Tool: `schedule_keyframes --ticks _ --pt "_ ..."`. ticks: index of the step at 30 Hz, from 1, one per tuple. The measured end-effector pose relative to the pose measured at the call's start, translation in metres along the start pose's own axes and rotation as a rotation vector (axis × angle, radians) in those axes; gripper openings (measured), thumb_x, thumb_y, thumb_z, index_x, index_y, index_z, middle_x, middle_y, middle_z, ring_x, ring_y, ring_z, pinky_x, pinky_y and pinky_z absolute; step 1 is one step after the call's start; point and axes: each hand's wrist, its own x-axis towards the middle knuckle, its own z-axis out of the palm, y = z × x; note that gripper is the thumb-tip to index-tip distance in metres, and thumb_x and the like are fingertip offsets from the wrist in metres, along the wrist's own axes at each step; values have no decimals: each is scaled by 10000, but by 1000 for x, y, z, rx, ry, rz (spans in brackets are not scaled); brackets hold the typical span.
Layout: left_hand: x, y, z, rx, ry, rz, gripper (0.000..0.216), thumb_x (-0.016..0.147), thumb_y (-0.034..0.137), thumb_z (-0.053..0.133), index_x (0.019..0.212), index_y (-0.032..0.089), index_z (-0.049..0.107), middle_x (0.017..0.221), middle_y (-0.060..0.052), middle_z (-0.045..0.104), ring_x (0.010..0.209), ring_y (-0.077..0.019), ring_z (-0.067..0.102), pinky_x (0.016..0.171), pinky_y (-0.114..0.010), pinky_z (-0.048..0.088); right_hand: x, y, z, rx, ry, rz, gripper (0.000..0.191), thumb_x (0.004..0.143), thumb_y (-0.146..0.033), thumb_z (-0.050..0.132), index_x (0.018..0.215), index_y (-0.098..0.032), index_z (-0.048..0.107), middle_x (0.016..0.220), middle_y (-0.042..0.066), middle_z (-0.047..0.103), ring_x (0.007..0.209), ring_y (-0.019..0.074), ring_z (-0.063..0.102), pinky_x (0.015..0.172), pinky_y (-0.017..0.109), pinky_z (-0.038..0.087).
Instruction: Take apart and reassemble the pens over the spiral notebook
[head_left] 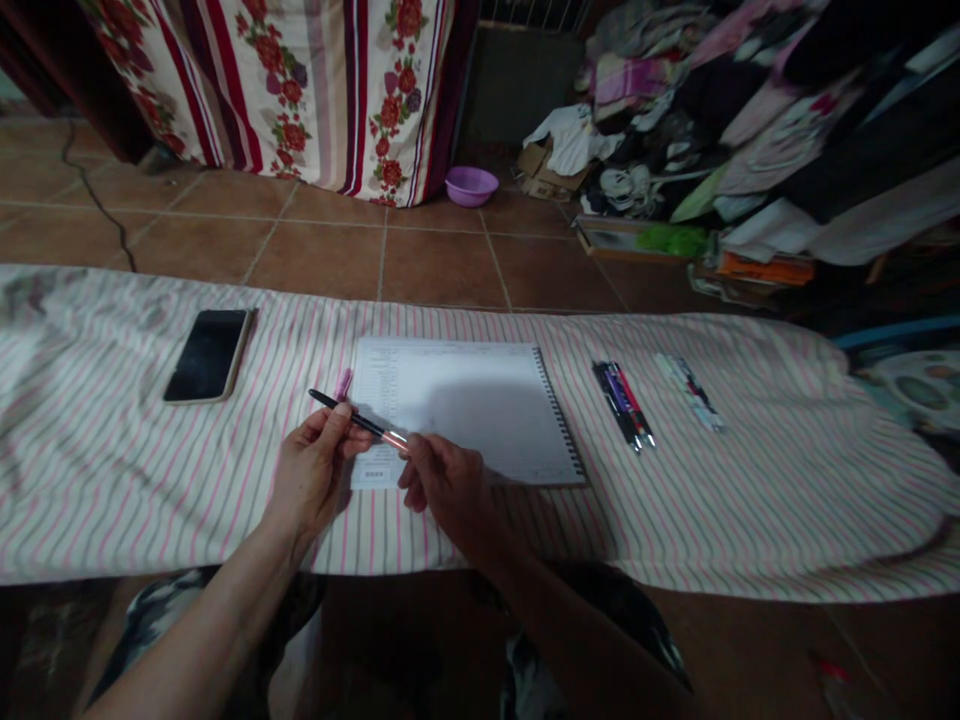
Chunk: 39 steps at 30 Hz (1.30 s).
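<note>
1. The only view comes from a camera worn on the person's head, facing forward and down.
2. The person's forearms enter from the bottom edge, so the lens looks from above and behind the left hand and the right hand.
3. The notebook lies near the middle of the frame, close enough to show its spiral binding, though its print is too small to read.
4. The striped cloth spans the picture from side to side.
5. Farther off, the view reaches over the tiled floor to a floral curtain, upper left, and heaped clothes, upper right.
</note>
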Motion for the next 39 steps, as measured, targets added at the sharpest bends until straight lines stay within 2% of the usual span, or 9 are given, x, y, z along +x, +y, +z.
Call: schedule_keyframes --ticks 6,10,16,22,26,30,33,36,39 --pt "3 2 -2 -15 60 5 154 657 195 723 653 94 607 503 -17 620 428 -63 556 447 -122 469 4 5 -1 116 39 -77 297 765 -303 592 1033 -200 517 799 12 649 577 104 627 491 202 509" --pt "2 1 -1 -6 46 14 169 639 202 737 635 99 603 511 -14 624 452 -71 570 469 -135 485 3 0 -4 -36 69 -152 75 785 -233 560 848 -198 583 722 -2 638 581 101 622 556 208 510" --pt "-1 -1 3 28 38 -1 186 638 222 735 625 94 600 516 -25 632 430 -64 566 451 -122 461 1 0 1 141 30 24 318 883 -452 356 873 -178 516 540 -35 580 362 80 551 324 149 405" --pt "3 1 0 2 74 31 170 637 213 740 633 100 614 497 -10 617 446 -71 563 457 -135 479 3 5 0 129 35 -97 255 769 -330 591 961 -206 477 733 -7 648 563 110 628 534 227 523" --pt "3 -2 1 -16 58 21 182 630 218 748 627 99 611 513 -16 625 462 -73 568 474 -140 489 1 2 -1 -11 77 -120 118 832 -304 501 877 -206 550 645 -15 639 512 102 624 481 190 494" --pt "1 -4 2 -33 61 5 167 642 202 740 629 101 608 503 -17 619 455 -73 563 463 -138 479 2 0 1 73 27 -3 293 862 -436 420 786 -175 527 566 -11 615 408 101 595 367 170 450" --pt "0 -3 3 -52 73 2 135 672 169 712 626 98 607 498 -16 613 447 -65 556 461 -127 470 3 2 0 179 -20 64 350 879 -479 341 893 -172 509 573 -6 620 413 121 606 371 201 472" --pt "1 -1 3 -64 107 -9 99 717 129 663 641 90 613 494 -18 612 440 -56 553 459 -110 464 3 4 -2 130 -2 -39 310 832 -403 495 1056 -193 454 689 3 663 546 131 652 525 244 531" --pt "1 -1 3 -47 120 -4 93 721 128 659 646 90 617 495 -20 617 443 -61 561 467 -116 475 3 6 -3 -9 39 -153 227 799 -295 564 1001 -213 501 694 -10 668 576 115 649 582 228 523"
